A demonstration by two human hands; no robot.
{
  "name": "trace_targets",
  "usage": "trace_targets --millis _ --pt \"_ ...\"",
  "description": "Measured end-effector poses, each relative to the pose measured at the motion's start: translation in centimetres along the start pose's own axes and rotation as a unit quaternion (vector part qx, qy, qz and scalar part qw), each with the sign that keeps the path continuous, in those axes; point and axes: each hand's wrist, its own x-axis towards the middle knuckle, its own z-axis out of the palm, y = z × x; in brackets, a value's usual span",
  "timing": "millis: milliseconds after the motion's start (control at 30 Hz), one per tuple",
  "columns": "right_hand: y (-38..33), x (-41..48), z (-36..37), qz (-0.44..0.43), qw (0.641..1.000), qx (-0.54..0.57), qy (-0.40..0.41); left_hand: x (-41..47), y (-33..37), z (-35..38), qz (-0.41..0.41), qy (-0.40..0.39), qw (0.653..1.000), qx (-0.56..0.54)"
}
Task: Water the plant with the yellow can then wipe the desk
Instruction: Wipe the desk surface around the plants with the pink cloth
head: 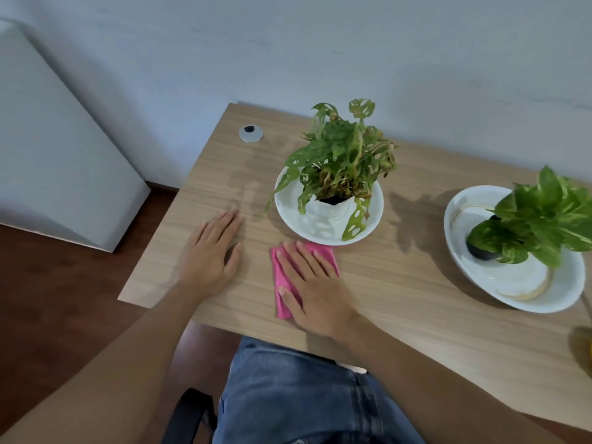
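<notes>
A pink cloth (282, 283) lies on the wooden desk (400, 283), just in front of the white dish (288, 216) that holds a holed-leaf plant (339, 158). My right hand (312, 283) presses flat on the cloth with fingers spread. To its left, my left hand (213, 251) rests palm down on the bare desk. A sliver of something yellow (587, 347), possibly the can, shows at the right edge.
A second plant (544, 213) sits in a white dish (563, 290) at the right. A round cable grommet (251, 133) is near the desk's back left corner. The wall runs behind the desk. A grey cabinet (48, 139) stands to the left.
</notes>
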Motion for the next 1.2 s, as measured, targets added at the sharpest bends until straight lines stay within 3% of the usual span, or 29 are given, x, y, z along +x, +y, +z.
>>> trace_targets --millis 133,300,600,767,967,1200 --pt "-2.9 5.5 0.1 -0.049 0.999 -0.002 0.002 0.1 -0.2 0.3 -0.018 -0.002 1.0 0.002" --pt "-5.5 10.5 0.7 -0.028 0.999 0.005 0.028 0.2 -0.8 0.3 -0.018 -0.008 1.0 -0.013" --pt "-4.0 6.2 0.5 -0.013 0.999 0.037 0.024 0.2 -0.9 0.5 -0.024 -0.009 0.999 -0.018" --pt "-0.4 0.4 0.0 -0.007 1.0 0.028 -0.001 -0.2 0.4 0.3 0.031 -0.011 0.998 0.05" --pt "7.3 -7.0 -1.2 0.047 0.999 0.016 0.017 -1.1 6.3 2.4 0.147 -0.019 0.989 0.01" --pt "15.0 -7.7 -3.8 0.165 0.986 0.01 0.019 -2.0 12.6 4.3 0.161 -0.039 0.986 -0.022"
